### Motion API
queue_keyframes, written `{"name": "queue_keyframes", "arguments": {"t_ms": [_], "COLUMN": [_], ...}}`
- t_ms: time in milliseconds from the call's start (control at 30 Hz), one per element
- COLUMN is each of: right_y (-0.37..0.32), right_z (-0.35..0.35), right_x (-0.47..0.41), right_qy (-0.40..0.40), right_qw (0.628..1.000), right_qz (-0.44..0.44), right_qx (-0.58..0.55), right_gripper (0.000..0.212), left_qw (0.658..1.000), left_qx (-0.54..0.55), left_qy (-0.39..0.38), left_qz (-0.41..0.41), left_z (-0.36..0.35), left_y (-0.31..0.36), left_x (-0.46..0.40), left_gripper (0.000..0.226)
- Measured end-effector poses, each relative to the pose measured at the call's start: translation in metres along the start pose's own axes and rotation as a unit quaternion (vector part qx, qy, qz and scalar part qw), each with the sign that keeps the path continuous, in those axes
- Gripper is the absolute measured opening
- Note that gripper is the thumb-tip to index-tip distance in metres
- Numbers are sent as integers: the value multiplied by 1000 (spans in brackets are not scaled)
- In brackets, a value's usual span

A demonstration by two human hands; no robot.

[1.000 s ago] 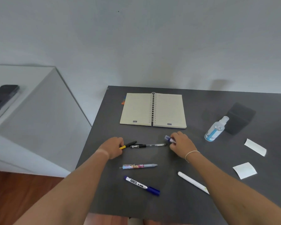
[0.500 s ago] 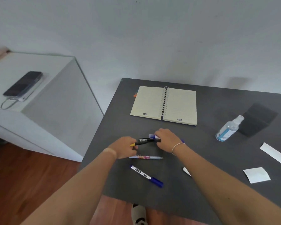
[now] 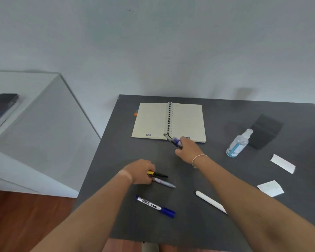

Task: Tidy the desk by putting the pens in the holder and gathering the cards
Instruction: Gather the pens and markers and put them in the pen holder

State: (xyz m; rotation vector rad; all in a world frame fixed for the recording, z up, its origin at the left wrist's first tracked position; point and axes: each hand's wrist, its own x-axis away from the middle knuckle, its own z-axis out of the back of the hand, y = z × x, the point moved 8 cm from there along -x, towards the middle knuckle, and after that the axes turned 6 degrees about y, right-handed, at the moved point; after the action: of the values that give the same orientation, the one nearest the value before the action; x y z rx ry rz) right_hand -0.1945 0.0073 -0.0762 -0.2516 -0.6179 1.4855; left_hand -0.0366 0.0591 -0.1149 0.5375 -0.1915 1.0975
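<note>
Fingers (image 3: 186,145) of the right hand (image 3: 188,150) pinch a bundle of dark and blue-capped pens (image 3: 173,141), lifted over the near edge of the open spiral notebook (image 3: 168,121). The left hand (image 3: 139,172) curls around a black pen with a yellow end (image 3: 157,174) and touches a patterned pen (image 3: 164,183) on the dark grey desk (image 3: 198,224).

A loose multi-pen grip could let one slip on the way to the black square holder (image 3: 265,130), and the clear spray bottle (image 3: 238,143) just beside it could get knocked. The white paper cards (image 3: 282,163) lie ungathered at right.
</note>
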Motion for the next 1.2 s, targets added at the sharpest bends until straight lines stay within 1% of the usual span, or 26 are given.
{"name": "queue_keyframes", "arguments": {"t_ms": [100,200,267,367,467,533,600,667,700,800,867,933,1000,1200], "right_y": [4,16,25,41,61,75,91,107,114,130,137,150,166,205], "right_z": [27,54,72,99,126,148,169,190,201,226,242,256,264,266], "right_x": [-5,-7,-7,-5,-2,0,3,5,6,4,1,-2,-3,-7], "right_qy": [33,73,102,149,188,213,233,253,264,282,282,286,292,290], "right_qw": [998,991,983,968,950,935,918,898,880,807,784,780,781,792], "right_qz": [-31,-69,-88,-106,-118,-123,-127,-131,-136,-153,-151,-149,-152,-148], "right_qx": [-54,-92,-122,-173,-219,-255,-293,-336,-371,-496,-532,-537,-530,-516], "right_gripper": [14,15,14,13,11,8,5,4,4,6,7,7,8,10], "left_qw": [1000,1000,999,993,984,978,970,954,944,908,887,871,864,861], "left_qx": [-20,-11,32,98,155,174,201,251,280,362,404,434,449,469], "left_qy": [-7,-5,15,52,83,110,136,161,174,210,223,230,228,196], "left_qz": [-8,-1,18,34,33,21,10,7,10,17,14,17,15,4], "left_z": [3,7,17,41,68,87,105,121,128,146,155,162,163,153], "left_y": [2,0,-1,6,29,50,77,107,122,166,194,217,235,282], "left_x": [-12,-22,-30,-43,-61,-77,-92,-109,-117,-142,-158,-173,-186,-213], "left_gripper": [24,22,15,15,14,13,12,14,15,24,26,24,22,15]}}
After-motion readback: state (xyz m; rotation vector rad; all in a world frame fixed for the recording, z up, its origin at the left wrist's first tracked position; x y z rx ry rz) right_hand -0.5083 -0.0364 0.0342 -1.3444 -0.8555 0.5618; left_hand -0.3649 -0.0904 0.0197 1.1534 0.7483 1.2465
